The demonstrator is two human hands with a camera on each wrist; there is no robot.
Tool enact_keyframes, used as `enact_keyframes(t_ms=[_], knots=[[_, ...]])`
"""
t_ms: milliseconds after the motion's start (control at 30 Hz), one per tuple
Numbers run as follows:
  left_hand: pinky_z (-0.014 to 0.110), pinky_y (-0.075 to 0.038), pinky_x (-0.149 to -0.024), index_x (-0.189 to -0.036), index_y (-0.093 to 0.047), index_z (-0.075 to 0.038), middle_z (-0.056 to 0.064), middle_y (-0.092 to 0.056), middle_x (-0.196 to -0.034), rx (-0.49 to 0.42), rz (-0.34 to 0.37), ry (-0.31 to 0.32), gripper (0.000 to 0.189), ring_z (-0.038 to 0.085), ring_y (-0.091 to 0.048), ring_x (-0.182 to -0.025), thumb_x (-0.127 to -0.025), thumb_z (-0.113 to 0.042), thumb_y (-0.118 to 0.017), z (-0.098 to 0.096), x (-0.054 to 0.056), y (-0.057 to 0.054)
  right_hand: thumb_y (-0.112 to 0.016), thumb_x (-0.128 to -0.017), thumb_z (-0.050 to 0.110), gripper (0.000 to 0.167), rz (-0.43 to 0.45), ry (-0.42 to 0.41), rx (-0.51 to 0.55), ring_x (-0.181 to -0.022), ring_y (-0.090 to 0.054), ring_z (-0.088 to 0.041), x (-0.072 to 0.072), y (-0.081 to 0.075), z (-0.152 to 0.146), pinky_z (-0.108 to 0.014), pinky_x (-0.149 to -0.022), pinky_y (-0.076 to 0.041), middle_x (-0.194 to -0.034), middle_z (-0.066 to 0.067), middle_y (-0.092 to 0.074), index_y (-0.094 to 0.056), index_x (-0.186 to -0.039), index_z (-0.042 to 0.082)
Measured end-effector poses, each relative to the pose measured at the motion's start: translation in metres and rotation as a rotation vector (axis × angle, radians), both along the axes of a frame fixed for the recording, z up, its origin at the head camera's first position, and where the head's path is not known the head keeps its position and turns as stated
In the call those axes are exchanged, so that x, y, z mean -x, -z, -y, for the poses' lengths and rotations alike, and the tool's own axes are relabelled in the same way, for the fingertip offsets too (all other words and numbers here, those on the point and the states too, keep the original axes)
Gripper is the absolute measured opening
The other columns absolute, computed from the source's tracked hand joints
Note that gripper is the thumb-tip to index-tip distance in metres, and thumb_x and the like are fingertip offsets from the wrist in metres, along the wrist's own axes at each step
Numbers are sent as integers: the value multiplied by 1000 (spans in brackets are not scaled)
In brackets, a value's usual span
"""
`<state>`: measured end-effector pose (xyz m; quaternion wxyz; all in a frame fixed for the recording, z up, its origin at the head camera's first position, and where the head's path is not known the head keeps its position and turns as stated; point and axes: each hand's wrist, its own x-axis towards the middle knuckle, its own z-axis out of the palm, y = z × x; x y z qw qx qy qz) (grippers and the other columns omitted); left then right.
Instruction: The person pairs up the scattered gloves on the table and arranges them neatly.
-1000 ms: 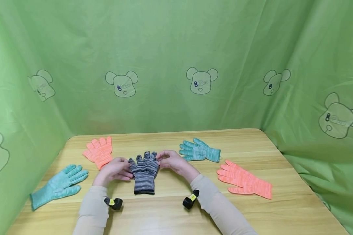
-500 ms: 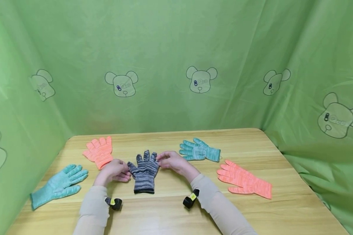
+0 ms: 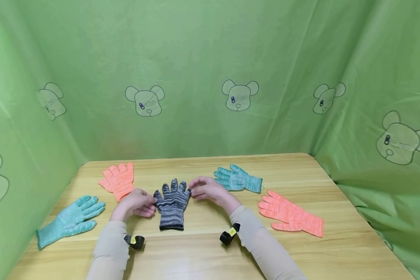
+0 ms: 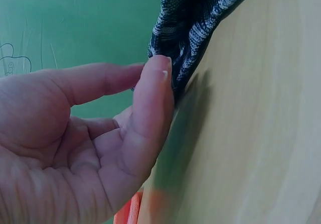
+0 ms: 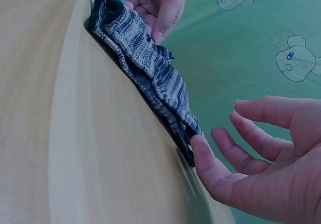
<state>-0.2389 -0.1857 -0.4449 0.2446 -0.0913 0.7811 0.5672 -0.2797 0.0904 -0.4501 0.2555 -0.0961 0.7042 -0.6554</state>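
Note:
A black-and-grey striped knit glove (image 3: 172,208) lies on the table between both hands, cuff toward me and fingers spread away. My left hand (image 3: 139,203) pinches the tip of its thumb at the left; the left wrist view shows finger and thumb closed on the knit edge (image 4: 186,30). At the glove's right, my right hand (image 3: 209,190) has its thumb (image 5: 204,156) touching the outermost glove finger. The other right-hand fingers are spread and apart from the fabric. Seen from the right wrist, the striped glove (image 5: 145,63) shows layers at the cuff.
Around it lie an orange glove (image 3: 119,181) at back left, a teal glove (image 3: 71,219) at left, another teal glove (image 3: 238,179) at back right and another orange glove (image 3: 292,214) at right. Green curtains (image 3: 196,46) enclose the wooden table (image 3: 203,256).
The right hand has shifted slightly right and its fingers have parted. The glove's rightmost finger now splays outward. The glove's thumb went left, then back slightly right, with the left hand staying beside it.

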Motion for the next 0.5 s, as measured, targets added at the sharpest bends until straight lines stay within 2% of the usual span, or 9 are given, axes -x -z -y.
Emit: enact_keyframes(t_ms=[233, 500], knots=[[29, -61, -61, -98, -66, 6, 7, -68, -69, 15, 13, 47, 20, 12, -65, -58, -91, -13, -65, 0, -1, 2, -58, -90, -3, 35, 52, -52, 4, -89, -69, -23, -3, 0, 0, -41, -87, -59, -107, -19, -67, -52, -124, -10], [27, -60, -60, -94, -66, 5, 6, -68, -69, 21, 10, 67, 16, 11, -64, -58, -90, -10, -65, -3, -2, 2, -58, -92, 0, 31, 60, -102, 7, -90, -67, -20, -4, 3, 4, -43, -91, -57, -106, -14, -66, -55, -121, -8]])
